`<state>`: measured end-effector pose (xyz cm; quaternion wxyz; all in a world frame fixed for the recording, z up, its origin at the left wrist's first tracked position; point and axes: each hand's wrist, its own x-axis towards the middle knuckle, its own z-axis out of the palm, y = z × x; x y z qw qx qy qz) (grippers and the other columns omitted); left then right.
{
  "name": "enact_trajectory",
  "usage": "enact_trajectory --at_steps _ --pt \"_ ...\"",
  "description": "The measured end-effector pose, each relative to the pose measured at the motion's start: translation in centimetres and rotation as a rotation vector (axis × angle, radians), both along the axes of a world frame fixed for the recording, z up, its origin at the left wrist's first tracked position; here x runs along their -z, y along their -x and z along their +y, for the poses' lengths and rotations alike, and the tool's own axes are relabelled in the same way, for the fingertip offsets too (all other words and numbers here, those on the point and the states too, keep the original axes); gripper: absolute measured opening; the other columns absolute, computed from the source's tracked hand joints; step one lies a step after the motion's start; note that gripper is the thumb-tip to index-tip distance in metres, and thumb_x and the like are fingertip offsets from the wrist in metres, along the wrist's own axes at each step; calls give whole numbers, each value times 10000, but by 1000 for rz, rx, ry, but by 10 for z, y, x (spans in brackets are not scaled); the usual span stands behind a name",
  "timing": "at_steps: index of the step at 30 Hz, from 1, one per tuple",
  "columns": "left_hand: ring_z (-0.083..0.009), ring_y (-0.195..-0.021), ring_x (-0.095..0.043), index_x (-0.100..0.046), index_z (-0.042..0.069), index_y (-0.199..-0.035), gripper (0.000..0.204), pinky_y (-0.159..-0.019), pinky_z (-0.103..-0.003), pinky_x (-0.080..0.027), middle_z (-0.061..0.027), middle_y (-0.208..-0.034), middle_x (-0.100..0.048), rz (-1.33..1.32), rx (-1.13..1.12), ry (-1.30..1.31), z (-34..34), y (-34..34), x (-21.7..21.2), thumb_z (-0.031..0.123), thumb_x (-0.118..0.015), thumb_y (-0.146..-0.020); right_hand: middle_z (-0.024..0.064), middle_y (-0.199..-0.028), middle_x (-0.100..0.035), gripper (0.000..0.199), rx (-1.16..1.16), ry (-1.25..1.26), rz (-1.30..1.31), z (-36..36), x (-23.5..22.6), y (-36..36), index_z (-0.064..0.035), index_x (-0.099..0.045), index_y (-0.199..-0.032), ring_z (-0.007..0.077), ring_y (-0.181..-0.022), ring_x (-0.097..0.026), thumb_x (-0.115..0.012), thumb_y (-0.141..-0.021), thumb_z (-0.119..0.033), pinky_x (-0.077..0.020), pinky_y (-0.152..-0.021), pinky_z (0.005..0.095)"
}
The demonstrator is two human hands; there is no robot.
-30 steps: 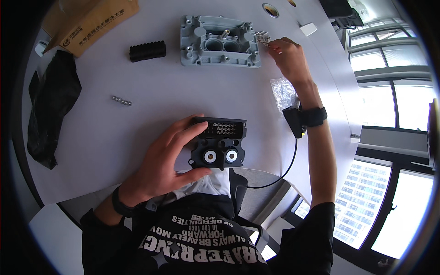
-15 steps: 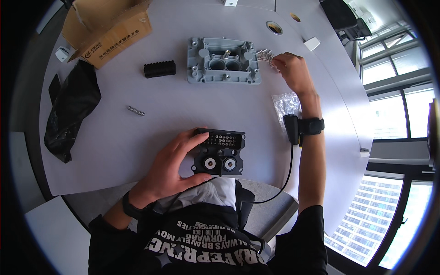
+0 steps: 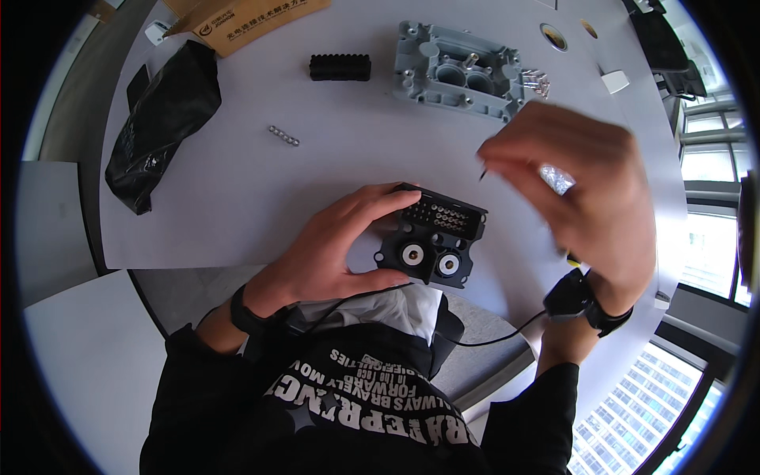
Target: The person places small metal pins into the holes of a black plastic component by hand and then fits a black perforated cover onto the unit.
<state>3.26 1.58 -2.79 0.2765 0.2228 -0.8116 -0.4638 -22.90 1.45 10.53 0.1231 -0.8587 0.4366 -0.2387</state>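
Note:
My left hand point(image 3: 332, 241) grips a black connector block point(image 3: 430, 265) at its left side, thumb along the near edge and fingers on the far corner. The block has two round white-ringed sockets and a rectangular field of small holes, several filled with metal contacts. Above and right of it, my right hand point(image 3: 582, 170), blurred by motion, pinches a small thin pin point(image 3: 482, 175), dark and pointing down. Beyond my right hand lies a pile of small metal pins point(image 3: 537, 82), beside a grey metal housing point(image 3: 427, 93) with two round openings.
A black ribbed block point(image 3: 340, 68) lies left of the housing, with a short row of small metal pieces point(image 3: 283, 135) nearer. At far left are a black plastic bag point(image 3: 162, 131) and a cardboard box point(image 3: 265, 22). My right hand partly hides a clear plastic bag point(image 3: 556, 179).
My right hand has come from the metal pins back toward the connector block, carrying a thin pin. My left hand still holds the block, now slightly turned. The whole view has shifted.

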Motion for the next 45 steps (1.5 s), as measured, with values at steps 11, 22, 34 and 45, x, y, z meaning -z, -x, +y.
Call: enact_trajectory --at_steps 11,22,34,45 --pt "-324 -1257 -613 -437 52 -1503 842 -998 -394 -577 -180 -1486 -503 32 5 -25 1 0 4 259 -872 -813 107 -837 -686 155 -130 -132 36 7 42 -17 14 -717 -868 274 -712 -697 -795 -733 20 -552 -588 356" --pt "-306 -1182 -659 -456 26 -1465 807 -967 -385 -591 -191 -1450 -523 51 -10 -22 2 -3 5 254 -872 -813 99 -820 -661 262 -201 -44 -3 4 53 -25 1 -717 -899 263 -745 -668 -813 -656 23 -542 -585 361" --pt "-278 -1124 -690 -443 19 -1474 856 -935 -378 -612 -180 -1408 -556 80 -21 47 2 -2 11 295 -885 -795 93 -809 -702 382 -239 -8 6 2 57 -21 -19 -737 -933 234 -776 -664 -851 -575 43 -553 -598 345" --pt "-265 -1088 -700 -444 53 -1495 884 -923 -376 -608 -181 -1419 -550 78 -21 35 1 -1 9 307 -895 -779 96 -831 -708 364 -180 -37 71 5 49 -16 -2 -721 -936 237 -772 -653 -844 -599 59 -545 -618 346"
